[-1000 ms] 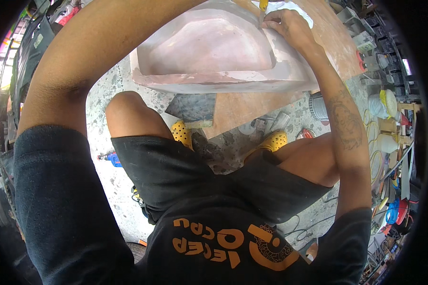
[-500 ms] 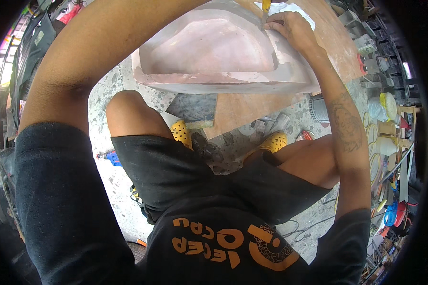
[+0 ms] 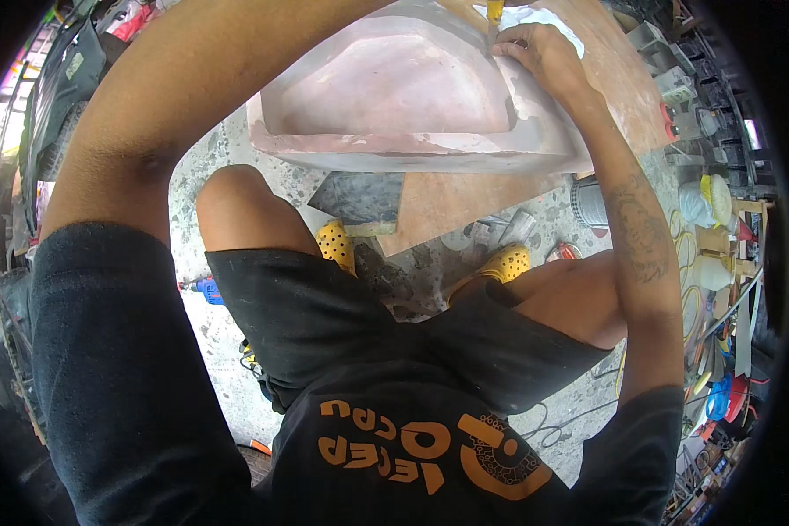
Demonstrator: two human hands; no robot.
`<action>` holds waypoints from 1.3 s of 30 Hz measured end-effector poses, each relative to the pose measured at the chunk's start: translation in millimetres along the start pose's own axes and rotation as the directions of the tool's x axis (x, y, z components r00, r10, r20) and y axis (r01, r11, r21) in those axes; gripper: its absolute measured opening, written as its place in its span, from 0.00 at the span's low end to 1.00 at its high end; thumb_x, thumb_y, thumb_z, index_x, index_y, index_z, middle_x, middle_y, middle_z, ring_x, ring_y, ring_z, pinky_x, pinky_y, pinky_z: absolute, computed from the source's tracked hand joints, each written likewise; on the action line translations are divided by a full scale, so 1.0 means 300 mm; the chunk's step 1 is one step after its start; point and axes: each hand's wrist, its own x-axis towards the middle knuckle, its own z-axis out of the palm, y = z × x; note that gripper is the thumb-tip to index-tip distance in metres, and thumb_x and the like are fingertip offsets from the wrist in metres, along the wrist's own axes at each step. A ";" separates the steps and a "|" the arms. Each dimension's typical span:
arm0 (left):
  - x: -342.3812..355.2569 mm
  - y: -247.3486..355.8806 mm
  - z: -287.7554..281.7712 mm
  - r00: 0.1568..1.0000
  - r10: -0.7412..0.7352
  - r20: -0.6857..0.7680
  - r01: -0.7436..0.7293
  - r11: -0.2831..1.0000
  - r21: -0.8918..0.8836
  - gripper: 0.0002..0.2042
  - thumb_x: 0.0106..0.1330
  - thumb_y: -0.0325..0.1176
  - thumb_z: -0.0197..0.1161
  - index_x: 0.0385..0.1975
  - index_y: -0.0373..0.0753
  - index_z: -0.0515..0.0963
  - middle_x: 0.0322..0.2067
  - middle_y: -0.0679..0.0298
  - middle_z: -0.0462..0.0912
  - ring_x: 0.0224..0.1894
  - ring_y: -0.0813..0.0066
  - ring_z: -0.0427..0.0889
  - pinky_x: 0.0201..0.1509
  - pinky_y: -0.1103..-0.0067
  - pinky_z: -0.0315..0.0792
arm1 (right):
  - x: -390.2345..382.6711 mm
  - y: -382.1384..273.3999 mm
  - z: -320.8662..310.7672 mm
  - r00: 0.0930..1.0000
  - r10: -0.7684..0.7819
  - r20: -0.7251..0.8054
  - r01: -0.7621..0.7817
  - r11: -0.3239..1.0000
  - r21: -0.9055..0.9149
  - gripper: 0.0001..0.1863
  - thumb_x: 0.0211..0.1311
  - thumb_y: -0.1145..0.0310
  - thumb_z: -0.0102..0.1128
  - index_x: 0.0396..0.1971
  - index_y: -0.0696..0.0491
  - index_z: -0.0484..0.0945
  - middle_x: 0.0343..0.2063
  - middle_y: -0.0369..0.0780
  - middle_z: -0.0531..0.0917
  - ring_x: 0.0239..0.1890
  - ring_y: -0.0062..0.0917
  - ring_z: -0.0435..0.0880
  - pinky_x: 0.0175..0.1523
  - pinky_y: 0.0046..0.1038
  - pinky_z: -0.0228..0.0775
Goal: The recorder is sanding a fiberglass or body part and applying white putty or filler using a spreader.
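Observation:
My right hand [image 3: 543,58] is at the upper right rim of a large pale pink and grey moulded shell [image 3: 394,83] with a hollow middle. Its fingers are bent and drawn together, and whatever lies between them is too small to make out. Just above the fingertips, a yellow tool handle [image 3: 494,11] with a thin grey blade points down at the rim; the picture's upper edge cuts it off. Across the top left my left arm [image 3: 184,79] reaches forward, its hand beyond the picture. A white cloth or sheet [image 3: 543,17] lies behind my right hand.
Under the shell lies a brown board [image 3: 465,202], with a dark panel [image 3: 355,200] beside it. My yellow clogs [image 3: 334,245] stand on the spotted floor. A blue power tool [image 3: 209,290] is at left, a grey bucket [image 3: 586,202] at right. Cables and clutter line the right side.
The view has shifted slightly, so the shell and the yellow handle sit a little further right. My right hand keeps its bent-finger pose at the rim.

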 end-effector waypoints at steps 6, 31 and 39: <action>-0.020 -0.041 0.031 0.996 0.044 -0.077 -0.047 0.998 -0.039 0.10 0.60 0.29 0.57 0.33 0.36 0.86 0.39 0.48 0.87 0.44 0.52 0.86 0.51 0.64 0.78 | 0.010 -0.019 -0.001 0.996 -0.072 -0.047 0.072 0.997 -0.006 0.13 0.61 0.59 0.68 0.41 0.51 0.89 0.36 0.44 0.89 0.37 0.38 0.87 0.47 0.34 0.76; -0.014 -0.051 0.063 0.995 0.054 -0.081 -0.063 0.991 -0.117 0.08 0.55 0.28 0.63 0.32 0.37 0.87 0.40 0.48 0.86 0.46 0.51 0.84 0.53 0.64 0.76 | 0.006 -0.022 0.000 0.999 -0.037 -0.010 0.036 0.994 -0.099 0.14 0.58 0.58 0.70 0.40 0.50 0.90 0.34 0.46 0.89 0.33 0.38 0.87 0.44 0.35 0.76; -0.032 -0.110 0.131 0.945 0.121 -0.302 -0.143 0.988 -0.051 0.08 0.55 0.29 0.64 0.32 0.38 0.87 0.39 0.49 0.86 0.47 0.51 0.83 0.54 0.64 0.76 | 0.025 -0.045 0.001 0.998 -0.033 -0.049 0.027 0.993 -0.112 0.15 0.56 0.57 0.72 0.40 0.49 0.90 0.34 0.46 0.89 0.34 0.38 0.87 0.44 0.35 0.76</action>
